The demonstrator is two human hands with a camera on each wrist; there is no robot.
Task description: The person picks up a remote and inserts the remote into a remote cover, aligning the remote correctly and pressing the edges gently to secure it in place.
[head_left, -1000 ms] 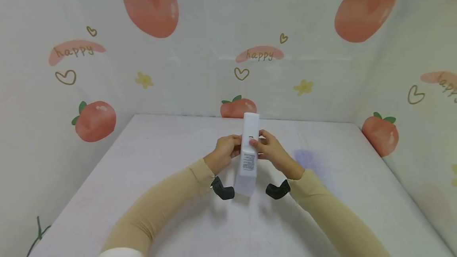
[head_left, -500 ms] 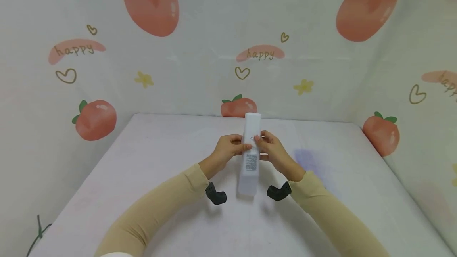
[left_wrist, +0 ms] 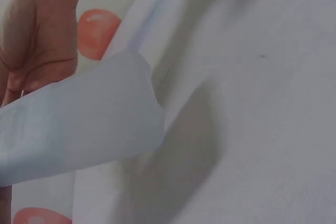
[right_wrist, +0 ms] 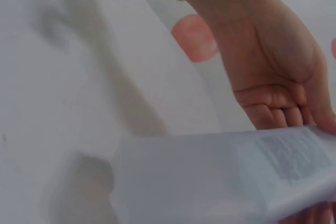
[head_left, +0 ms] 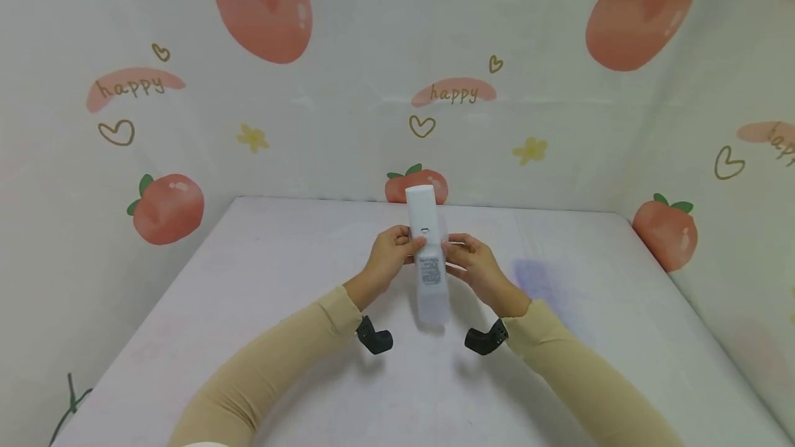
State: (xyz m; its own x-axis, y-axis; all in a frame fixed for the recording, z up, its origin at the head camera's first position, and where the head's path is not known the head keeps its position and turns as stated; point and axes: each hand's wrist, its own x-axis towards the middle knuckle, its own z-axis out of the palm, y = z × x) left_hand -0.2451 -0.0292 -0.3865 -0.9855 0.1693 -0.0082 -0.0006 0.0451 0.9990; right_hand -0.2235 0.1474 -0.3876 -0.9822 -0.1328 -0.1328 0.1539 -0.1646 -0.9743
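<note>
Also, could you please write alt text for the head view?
Both hands, left hand and right hand, hold a long white plastic remote-like device above a white cloth-covered table, label side up. Peach-patterned wallpaper lies behind.

A white table [head_left: 248, 309] fills the lower frame; behind it, pale walls [head_left: 348, 123] printed with peaches, hearts and "happy" lettering.
</note>
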